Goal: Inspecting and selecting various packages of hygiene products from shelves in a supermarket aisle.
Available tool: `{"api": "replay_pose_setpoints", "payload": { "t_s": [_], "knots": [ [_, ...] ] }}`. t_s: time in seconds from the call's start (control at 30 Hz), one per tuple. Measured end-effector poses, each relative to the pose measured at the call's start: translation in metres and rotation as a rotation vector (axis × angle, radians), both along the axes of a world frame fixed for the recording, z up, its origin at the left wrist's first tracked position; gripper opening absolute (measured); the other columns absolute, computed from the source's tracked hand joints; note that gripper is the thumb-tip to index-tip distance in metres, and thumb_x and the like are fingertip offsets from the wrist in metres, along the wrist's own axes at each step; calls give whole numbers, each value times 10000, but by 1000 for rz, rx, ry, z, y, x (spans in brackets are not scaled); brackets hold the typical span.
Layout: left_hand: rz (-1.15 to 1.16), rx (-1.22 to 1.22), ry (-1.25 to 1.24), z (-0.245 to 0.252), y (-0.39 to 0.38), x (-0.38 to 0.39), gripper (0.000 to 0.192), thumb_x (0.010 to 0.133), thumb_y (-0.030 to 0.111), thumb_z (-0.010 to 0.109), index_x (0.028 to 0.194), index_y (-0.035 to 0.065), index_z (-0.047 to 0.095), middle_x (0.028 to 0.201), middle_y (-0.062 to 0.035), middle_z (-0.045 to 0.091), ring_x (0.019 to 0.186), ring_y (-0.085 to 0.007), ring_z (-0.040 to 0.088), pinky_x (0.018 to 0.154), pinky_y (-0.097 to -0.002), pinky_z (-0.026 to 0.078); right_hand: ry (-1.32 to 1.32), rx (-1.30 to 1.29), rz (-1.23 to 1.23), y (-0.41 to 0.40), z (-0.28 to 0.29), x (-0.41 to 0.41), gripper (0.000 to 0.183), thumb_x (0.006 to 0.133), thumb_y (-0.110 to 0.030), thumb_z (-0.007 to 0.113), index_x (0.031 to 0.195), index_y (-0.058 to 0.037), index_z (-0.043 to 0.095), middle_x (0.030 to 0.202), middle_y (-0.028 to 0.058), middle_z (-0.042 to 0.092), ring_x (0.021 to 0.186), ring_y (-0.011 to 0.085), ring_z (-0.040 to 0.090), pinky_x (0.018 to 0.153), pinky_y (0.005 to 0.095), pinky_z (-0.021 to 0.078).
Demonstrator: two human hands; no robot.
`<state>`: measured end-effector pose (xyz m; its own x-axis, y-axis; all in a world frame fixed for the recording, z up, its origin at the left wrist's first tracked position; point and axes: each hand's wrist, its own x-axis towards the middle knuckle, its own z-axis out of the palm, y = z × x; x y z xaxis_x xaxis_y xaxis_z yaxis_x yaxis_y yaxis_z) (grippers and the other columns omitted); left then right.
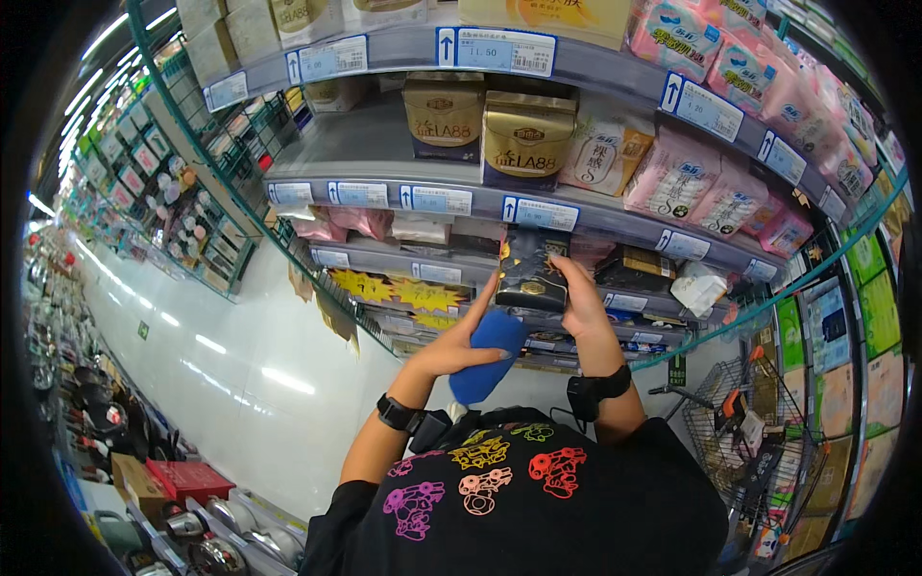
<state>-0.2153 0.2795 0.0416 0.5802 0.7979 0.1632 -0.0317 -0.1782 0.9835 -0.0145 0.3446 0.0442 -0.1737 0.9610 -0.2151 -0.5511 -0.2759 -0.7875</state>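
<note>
My right hand (580, 299) grips the right side of a black package with gold print (531, 277), held up in front of the shelf. My left hand (450, 349) has its thumb across a blue oval pad (486, 360). Its fingers reach up along the package's left edge; whether they press on it I cannot tell. Just above the package runs a shelf edge with price labels (540, 214). Two gold-and-dark packages, one in front (529, 140) and one behind to the left (443, 115), stand upright on that shelf. Beside them is a pale package (603, 155).
Pink sanitary pad packs (673, 173) line the shelf's right part. Yellow starburst price signs (396, 291) hang lower left. A wire shopping cart (749, 432) holding goods stands at right. Left lies a shiny aisle floor (238, 345), with cookware (216, 554) along its lower side.
</note>
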Motion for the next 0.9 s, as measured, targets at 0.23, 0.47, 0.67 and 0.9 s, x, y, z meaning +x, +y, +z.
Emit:
{"api": "replay_pose_setpoints", "payload": {
  "t_s": [0.23, 0.47, 0.67, 0.9],
  "knots": [
    [110, 62, -116, -7, 37, 15, 1020, 665, -2, 645, 1394, 127, -57, 1378, -125, 215, 1203, -198, 312, 979, -307, 275, -155, 331, 99, 6, 6, 5, 500, 778, -101, 607, 1217, -13, 384, 1121, 80, 503, 1016, 163, 497, 849, 279, 413],
    [344, 9, -92, -17, 70, 24, 888, 683, 52, 670, 1374, 48, 113, 1163, -160, 463, 1005, -204, 493, 862, -313, 404, -553, 494, -52, 22, -7, 11, 658, 670, -92, 727, 1199, 36, 358, 940, 139, 554, 813, 141, 568, 563, 272, 477],
    [390, -82, -29, -4, 94, 33, 815, 705, 109, 674, 1337, -10, 172, 1140, -165, 467, 973, -213, 513, 816, -307, 438, -1212, 486, -463, 48, -11, 2, 337, 686, -146, 706, 908, 25, 520, 666, 75, 591, 517, 136, 566, 488, 261, 449],
    [327, 104, 115, -7, 76, 29, 831, 706, 197, 668, 1336, 23, 154, 1054, -220, 521, 937, -277, 548, 824, -339, 426, -890, 615, -461, 1, -32, 4, 377, 769, -110, 622, 1081, -5, 440, 665, 64, 550, 575, 154, 573, 515, 275, 475]
  ]
}}
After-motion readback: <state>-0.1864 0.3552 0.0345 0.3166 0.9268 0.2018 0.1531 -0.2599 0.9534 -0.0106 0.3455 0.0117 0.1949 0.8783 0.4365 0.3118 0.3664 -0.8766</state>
